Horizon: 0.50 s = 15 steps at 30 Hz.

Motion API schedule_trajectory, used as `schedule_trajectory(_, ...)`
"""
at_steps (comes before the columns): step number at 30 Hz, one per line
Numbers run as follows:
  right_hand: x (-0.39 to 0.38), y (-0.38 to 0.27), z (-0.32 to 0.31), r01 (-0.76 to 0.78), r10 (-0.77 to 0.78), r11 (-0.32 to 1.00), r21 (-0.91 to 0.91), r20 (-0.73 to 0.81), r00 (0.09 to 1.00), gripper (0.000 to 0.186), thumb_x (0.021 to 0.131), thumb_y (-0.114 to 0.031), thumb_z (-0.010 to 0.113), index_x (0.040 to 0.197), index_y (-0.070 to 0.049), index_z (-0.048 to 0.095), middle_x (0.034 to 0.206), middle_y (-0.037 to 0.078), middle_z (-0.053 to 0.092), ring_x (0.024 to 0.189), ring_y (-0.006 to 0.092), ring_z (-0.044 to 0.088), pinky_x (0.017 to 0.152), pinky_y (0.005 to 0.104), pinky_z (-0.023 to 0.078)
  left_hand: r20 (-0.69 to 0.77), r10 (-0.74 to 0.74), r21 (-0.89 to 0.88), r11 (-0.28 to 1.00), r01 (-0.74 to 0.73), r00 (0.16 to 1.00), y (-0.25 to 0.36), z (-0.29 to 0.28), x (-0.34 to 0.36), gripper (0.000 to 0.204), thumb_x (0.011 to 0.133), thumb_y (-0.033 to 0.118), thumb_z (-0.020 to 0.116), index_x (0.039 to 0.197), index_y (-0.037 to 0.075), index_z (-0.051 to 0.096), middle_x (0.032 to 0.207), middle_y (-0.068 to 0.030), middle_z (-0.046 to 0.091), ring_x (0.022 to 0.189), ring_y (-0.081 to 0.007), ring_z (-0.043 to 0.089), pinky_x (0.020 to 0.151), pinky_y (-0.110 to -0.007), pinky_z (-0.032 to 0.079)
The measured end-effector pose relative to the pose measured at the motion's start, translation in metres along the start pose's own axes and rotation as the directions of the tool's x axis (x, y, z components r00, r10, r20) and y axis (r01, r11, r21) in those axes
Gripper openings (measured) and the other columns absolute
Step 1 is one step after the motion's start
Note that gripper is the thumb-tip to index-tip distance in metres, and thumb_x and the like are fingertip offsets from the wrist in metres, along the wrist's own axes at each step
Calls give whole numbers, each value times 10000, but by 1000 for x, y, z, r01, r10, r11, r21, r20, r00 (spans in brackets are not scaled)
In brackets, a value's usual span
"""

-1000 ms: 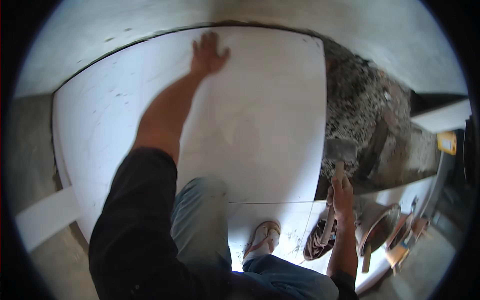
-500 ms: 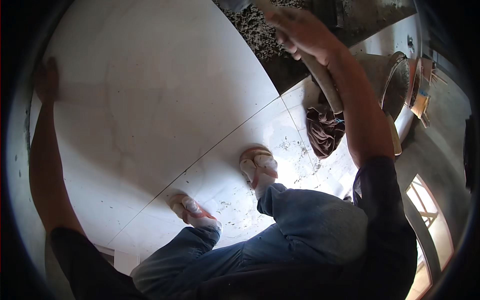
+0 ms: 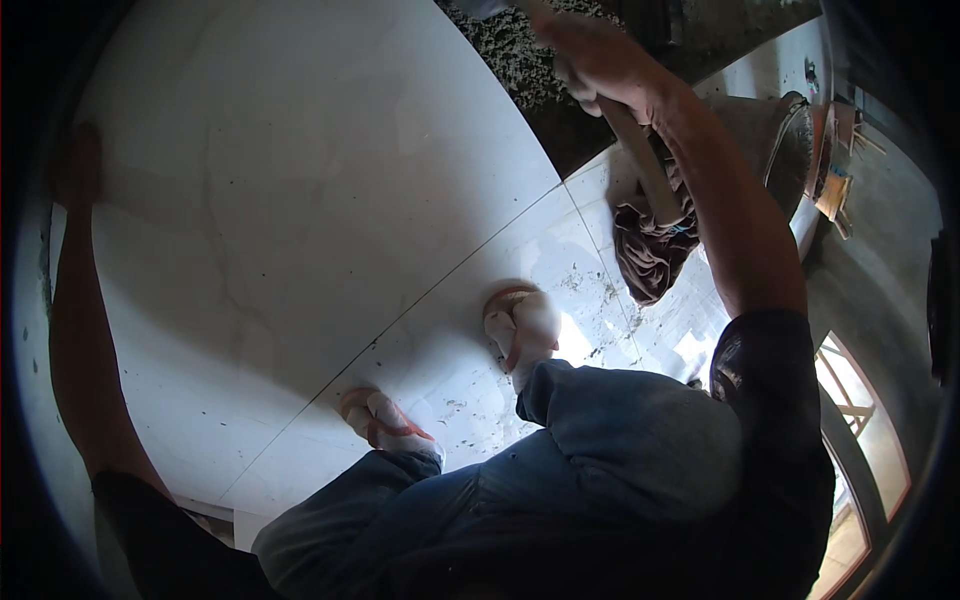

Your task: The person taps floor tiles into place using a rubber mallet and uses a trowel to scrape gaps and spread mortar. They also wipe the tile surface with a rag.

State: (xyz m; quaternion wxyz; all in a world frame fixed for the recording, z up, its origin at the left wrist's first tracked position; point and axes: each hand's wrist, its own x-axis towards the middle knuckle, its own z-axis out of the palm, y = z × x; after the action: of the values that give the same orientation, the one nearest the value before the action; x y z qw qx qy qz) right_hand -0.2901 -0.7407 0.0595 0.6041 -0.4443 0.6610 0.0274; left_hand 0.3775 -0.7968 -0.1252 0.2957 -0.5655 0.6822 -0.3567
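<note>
My left hand [image 3: 78,165] rests at the far-left edge of a large white tile [image 3: 330,190], beside the wall. Its fingers look flat and stretched out, though that corner is dim. At the top, my right hand [image 3: 605,65] is closed around the wooden handle of a mallet [image 3: 645,165]. The handle's end sticks out below my hand toward my forearm. A pale grey mallet head shows blurred at the upper edge and is partly cut off. Past the tile's curved-looking right edge lies rough grey mortar [image 3: 510,55].
A crumpled dark brown cloth [image 3: 650,255] lies on the floor tiles [image 3: 590,320], which are speckled with debris. Farther right are a bucket [image 3: 790,140] and a brush [image 3: 832,190]. My feet in sandals [image 3: 385,425] are on the tiles below the long joint.
The view has shifted slightly. My left hand sits a little lower and farther left in the picture. My right hand still grips the mallet, nearly in the same place.
</note>
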Motion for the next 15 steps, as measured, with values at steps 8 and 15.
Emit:
schedule_trajectory(8,22,29,9,-30,33,993,118,-24,999,265,974,-364,512,1028,-106,537,583,-40,419,447,56,373,393,240,338,84,68,-70,996,-62,994,-10,17,8,342,977,349,392,1048,129,644,1004,-110,667,895,-290,676,748,-443,552)
schedule_trajectory(15,26,20,3,99,-72,980,175,-155,985,304,980,-427,478,985,-124,505,579,-59,394,443,48,353,386,241,312,-20,-104,-164,981,100,994,-10,38,-4,398,970,396,390,1009,121,674,998,-121,687,849,-312,688,715,-457,556)
